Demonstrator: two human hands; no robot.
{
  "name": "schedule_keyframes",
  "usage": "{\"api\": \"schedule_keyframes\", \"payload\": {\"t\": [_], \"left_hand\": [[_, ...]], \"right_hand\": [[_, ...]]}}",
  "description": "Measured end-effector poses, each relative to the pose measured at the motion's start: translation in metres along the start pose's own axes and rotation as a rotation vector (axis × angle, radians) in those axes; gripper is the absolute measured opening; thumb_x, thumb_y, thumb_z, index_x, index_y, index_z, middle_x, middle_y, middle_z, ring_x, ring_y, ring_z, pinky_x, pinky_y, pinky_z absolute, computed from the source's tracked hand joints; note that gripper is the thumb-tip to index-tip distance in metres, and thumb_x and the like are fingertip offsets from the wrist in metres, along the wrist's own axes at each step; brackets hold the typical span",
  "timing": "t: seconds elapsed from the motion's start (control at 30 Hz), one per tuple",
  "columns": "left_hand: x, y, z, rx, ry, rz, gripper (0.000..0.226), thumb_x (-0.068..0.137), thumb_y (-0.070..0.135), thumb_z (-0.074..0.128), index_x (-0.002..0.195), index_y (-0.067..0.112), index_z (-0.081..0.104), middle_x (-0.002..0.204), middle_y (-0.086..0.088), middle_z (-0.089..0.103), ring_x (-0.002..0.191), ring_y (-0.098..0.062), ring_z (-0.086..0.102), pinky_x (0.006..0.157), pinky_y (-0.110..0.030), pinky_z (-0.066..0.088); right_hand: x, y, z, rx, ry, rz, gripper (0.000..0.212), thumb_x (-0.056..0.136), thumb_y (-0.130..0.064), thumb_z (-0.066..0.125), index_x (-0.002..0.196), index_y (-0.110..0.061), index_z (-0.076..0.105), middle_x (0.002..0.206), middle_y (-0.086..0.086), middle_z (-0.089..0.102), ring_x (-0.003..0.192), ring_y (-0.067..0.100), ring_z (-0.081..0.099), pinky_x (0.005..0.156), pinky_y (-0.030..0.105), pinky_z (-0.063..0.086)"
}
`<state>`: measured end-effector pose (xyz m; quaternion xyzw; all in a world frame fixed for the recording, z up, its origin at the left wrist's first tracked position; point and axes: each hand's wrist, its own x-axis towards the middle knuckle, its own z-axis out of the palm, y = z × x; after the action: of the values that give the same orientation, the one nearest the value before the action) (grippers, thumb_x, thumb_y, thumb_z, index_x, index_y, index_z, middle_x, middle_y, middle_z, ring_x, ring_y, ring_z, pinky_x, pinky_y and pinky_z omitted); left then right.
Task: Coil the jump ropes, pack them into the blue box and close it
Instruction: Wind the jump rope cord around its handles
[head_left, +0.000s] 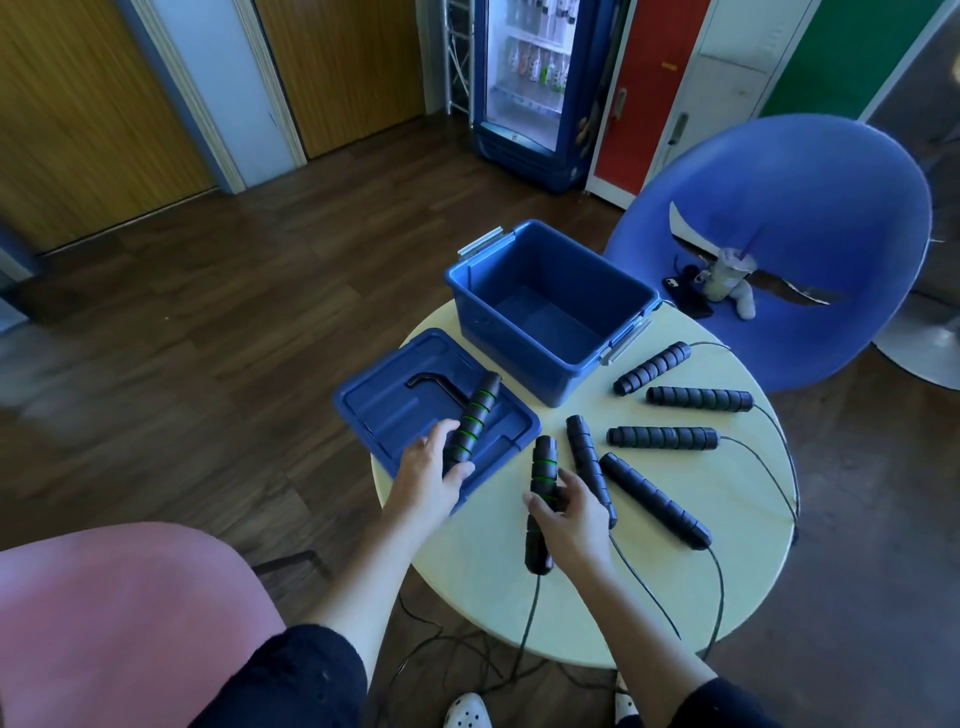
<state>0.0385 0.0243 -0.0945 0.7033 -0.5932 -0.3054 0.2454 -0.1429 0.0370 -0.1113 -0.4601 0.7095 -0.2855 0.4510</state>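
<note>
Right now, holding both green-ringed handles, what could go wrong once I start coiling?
The cords hang off the table and tangle below its edge, so pulling on the green-ringed handles could snag the other ropes and drag the black handles off. The blue lid overhangs the table edge under your left hand; leaning on it might tip it.

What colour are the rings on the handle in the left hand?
Green, on a black handle; the head view shows it.
</note>
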Motion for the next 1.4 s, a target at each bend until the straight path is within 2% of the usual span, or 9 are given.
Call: {"api": "schedule_keyframes", "payload": {"t": [0.17,0.3,0.47,0.67,0.77,0.9,1.13,1.27,1.4], "left_hand": [[-0.028,0.013,0.001,-0.106,-0.06,0.058,0.048,0.089,0.028,0.068,0.132,0.027,0.047,0.092,0.001,0.062,0.083,-0.015,0.057,0.064,-0.017,0.036],[-0.044,0.036,-0.005,-0.203,-0.061,0.085,0.046,0.088,0.026,0.07,0.128,0.028,0.048,0.079,0.012,0.062,0.07,0.002,0.058,0.06,-0.01,0.039],[-0.052,0.065,-0.015,-0.267,-0.026,0.121,0.047,0.085,0.031,0.072,0.124,0.037,0.045,0.083,0.001,0.069,0.074,-0.007,0.063,0.068,-0.021,0.048],[-0.057,0.103,-0.025,-0.297,-0.012,0.14,0.045,0.084,0.028,0.075,0.118,0.036,0.046,0.085,-0.005,0.068,0.074,-0.009,0.065,0.07,-0.028,0.052],[-0.054,0.124,-0.032,-0.385,0.005,0.138,0.028,0.084,0.051,0.067,0.104,0.036,0.056,0.079,-0.002,0.067,0.073,-0.013,0.067,0.069,-0.034,0.058],[-0.032,0.158,-0.051,-0.479,0.174,0.072,0.043,0.071,0.064,0.064,0.092,0.026,0.062,0.075,-0.003,0.067,0.07,-0.022,0.066,0.064,-0.047,0.055],[0.013,0.216,-0.103,-0.225,0.198,0.182,0.025,0.079,0.042,0.076,0.099,0.029,0.069,0.089,0.018,0.065,0.077,0.006,0.058,0.066,-0.004,0.041],[0.015,0.235,-0.121,-0.249,0.313,0.259,0.019,0.079,0.037,0.078,0.081,0.02,0.071,0.063,0.009,0.062,0.053,0.002,0.053,0.053,-0.011,0.039],[0.013,0.245,-0.136,-0.334,0.48,0.253,0.024,0.075,0.045,0.075,0.078,0.023,0.069,0.066,0.01,0.064,0.06,0.004,0.058,0.056,-0.011,0.042]], "right_hand": [[-0.009,-0.024,-0.009,0.429,-0.154,0.018,0.014,0.091,-0.024,0.064,0.086,-0.012,0.061,0.071,-0.005,0.054,0.069,0.01,0.052,0.066,0.019,0.041],[-0.01,-0.047,-0.018,0.64,-0.292,0.038,0.015,0.096,-0.023,0.056,0.095,-0.01,0.062,0.083,0.003,0.063,0.082,0.018,0.062,0.082,0.035,0.049],[-0.008,-0.068,-0.034,0.662,-0.397,0.015,0.024,0.098,-0.023,0.052,0.112,-0.005,0.059,0.106,0.016,0.07,0.101,0.03,0.068,0.088,0.044,0.053],[-0.004,-0.092,-0.064,0.544,-0.431,-0.07,0.028,0.092,-0.021,0.062,0.115,-0.005,0.059,0.109,0.019,0.069,0.102,0.032,0.067,0.091,0.046,0.054],[0.001,-0.102,-0.085,0.524,-0.472,-0.118,0.029,0.092,-0.017,0.061,0.115,-0.001,0.057,0.11,0.022,0.068,0.101,0.034,0.066,0.092,0.048,0.053],[0.006,-0.12,-0.11,0.434,-0.581,-0.212,0.02,0.093,-0.013,0.059,0.11,-0.002,0.058,0.098,0.012,0.067,0.089,0.023,0.065,0.084,0.035,0.053],[-0.001,-0.181,-0.142,0.163,-0.741,-0.403,0.021,0.091,-0.017,0.064,0.109,-0.009,0.06,0.093,0.001,0.067,0.086,0.013,0.065,0.079,0.026,0.051],[-0.008,-0.212,-0.152,0.101,-0.67,-0.466,0.041,0.083,-0.029,0.071,0.117,-0.011,0.057,0.107,0.008,0.067,0.098,0.019,0.065,0.096,0.041,0.051],[-0.021,-0.229,-0.154,-0.144,-0.443,-0.624,0.089,0.054,-0.063,0.08,0.128,-0.031,0.043,0.116,-0.009,0.061,0.105,0.006,0.059,0.092,0.03,0.05]]}}
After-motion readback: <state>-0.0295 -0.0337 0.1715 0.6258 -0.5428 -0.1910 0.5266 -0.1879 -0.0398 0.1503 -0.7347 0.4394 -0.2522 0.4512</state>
